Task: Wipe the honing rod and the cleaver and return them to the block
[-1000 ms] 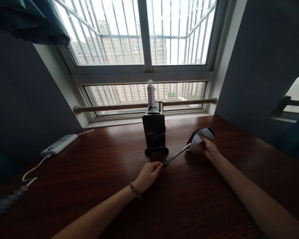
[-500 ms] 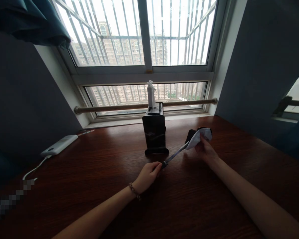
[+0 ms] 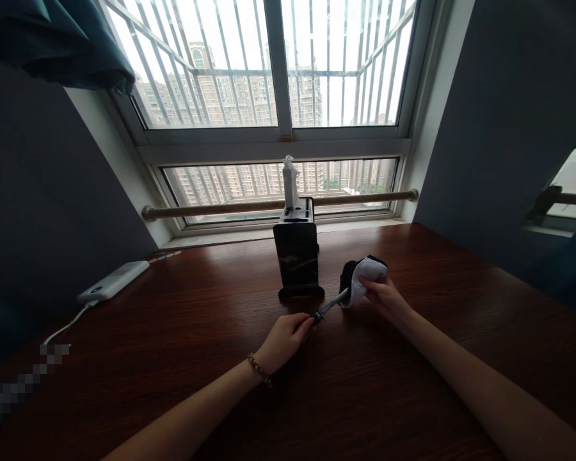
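Observation:
My left hand point(image 3: 288, 336) is closed around the black handle point(image 3: 316, 316) of a slim tool, whose grey metal shaft point(image 3: 335, 300) points away to the right. Whether it is a knife or a rod, I cannot tell. My right hand point(image 3: 384, 293) pinches a black and white cloth point(image 3: 367, 275), folded around the far part of the shaft, so the tip is hidden. Both hands are above the wooden table. Just beyond them stands a black upright holder point(image 3: 297, 256) with slots in its top and a white wrapped object point(image 3: 290, 182) rising at its back.
A white power strip or adapter point(image 3: 112, 282) with a white cable point(image 3: 67, 326) lies at the left on the brown table point(image 3: 196, 333). Behind the table are a horizontal pole point(image 3: 221, 209) and a barred window. A blue curtain point(image 3: 77, 51) hangs at upper left.
My right hand and the cloth have slid left and nearer along the shaft, toward the handle, leaving less of it bare. My left hand has stayed almost still.

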Tool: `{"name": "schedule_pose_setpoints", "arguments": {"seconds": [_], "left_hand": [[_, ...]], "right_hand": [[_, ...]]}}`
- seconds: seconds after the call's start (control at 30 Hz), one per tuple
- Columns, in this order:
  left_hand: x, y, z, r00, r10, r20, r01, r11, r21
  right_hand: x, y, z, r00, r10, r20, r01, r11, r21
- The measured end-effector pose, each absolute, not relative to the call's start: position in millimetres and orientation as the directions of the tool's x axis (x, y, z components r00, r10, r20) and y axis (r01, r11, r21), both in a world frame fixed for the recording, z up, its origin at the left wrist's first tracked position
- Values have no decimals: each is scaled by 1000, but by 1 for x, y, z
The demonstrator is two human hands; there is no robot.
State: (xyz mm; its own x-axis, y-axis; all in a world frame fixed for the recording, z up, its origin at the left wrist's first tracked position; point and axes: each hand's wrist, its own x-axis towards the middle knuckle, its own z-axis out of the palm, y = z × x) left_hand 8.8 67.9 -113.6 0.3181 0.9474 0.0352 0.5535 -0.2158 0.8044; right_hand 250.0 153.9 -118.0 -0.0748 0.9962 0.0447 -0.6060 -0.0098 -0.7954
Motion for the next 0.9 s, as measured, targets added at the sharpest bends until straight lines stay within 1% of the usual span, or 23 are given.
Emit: {"name": "schedule_pose_setpoints", "arguments": {"seconds": [0.1,0.3,0.57,0.67,0.77,0.9], "left_hand": [[9,67,-113,325,945,36,563,-224,796],[11,64,-109,324,940,111,605,-296,739],[12,62,-108,320,939,123,593,-300,748],[12,61,-105,330,936,124,574,-303,761],[13,61,-102,331,936,121,573,-301,762],[13,60,-102,337,931,143,586,-326,742]], "right_hand": [[248,153,-119,-54,998,34,-580,-3,-815],[238,144,-118,-40,999,-6,-538,-26,-843],[222,121,-114,-217,976,-24,-473,-127,-872],[215,114,-121,-283,959,-2,-431,-129,-893],[210,110,-127,-317,948,13,-382,-115,-917],[207,108,-133,-316,949,-14,-335,-125,-934]]}}
